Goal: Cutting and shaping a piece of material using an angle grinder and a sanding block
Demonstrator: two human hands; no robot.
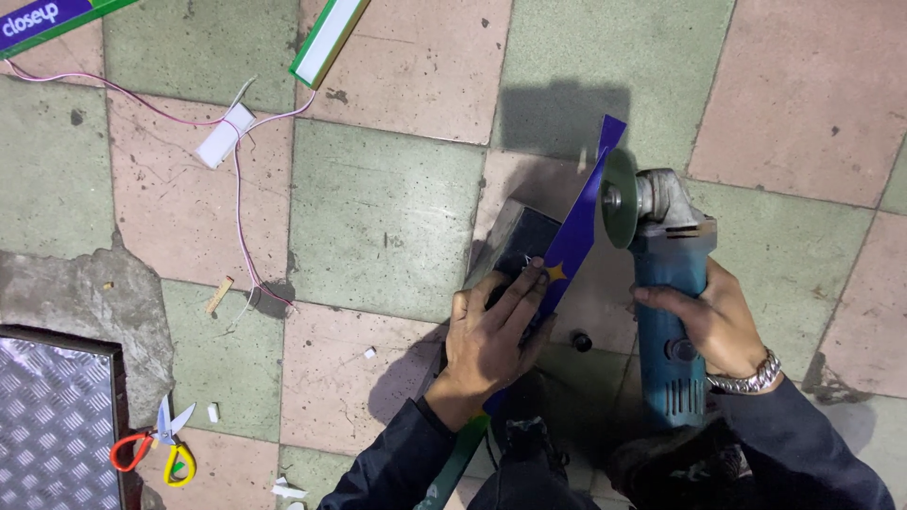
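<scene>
Both hands work low over a tiled floor. Left hand (pixel 491 335) lies flat, fingers stretched forward and pressed down on a long purple strip (pixel 573 236), pinning it against a dark block (pixel 518 241) beneath; the forearm in a dark sleeve runs back toward the bottom edge. Right hand (pixel 710 321), with a metal wristwatch (pixel 751 380) at the wrist, is wrapped around the blue body of an angle grinder (pixel 669 312), fingers curled over its top. The grinder points away from the person, and its green-tinted disc (pixel 619 198) stands on edge, touching the strip's side near the far end.

The floor (pixel 378 217) is a worn checker of pale green and pinkish tiles, chipped and patched with grey cement at the left. A diamond-plate metal sheet (pixel 52 425) sits at the lower left corner, with red-and-yellow-handled scissors (pixel 161 444) just beside it. A thin pink wire (pixel 241 227) trails across the tiles past a small white piece (pixel 225 135). A green-and-white strip (pixel 329 40) lies near the top edge.

The purple strip is narrow and glossy, with a small yellow star mark by the left fingertips, and slants from the person's lap up toward the disc.
</scene>
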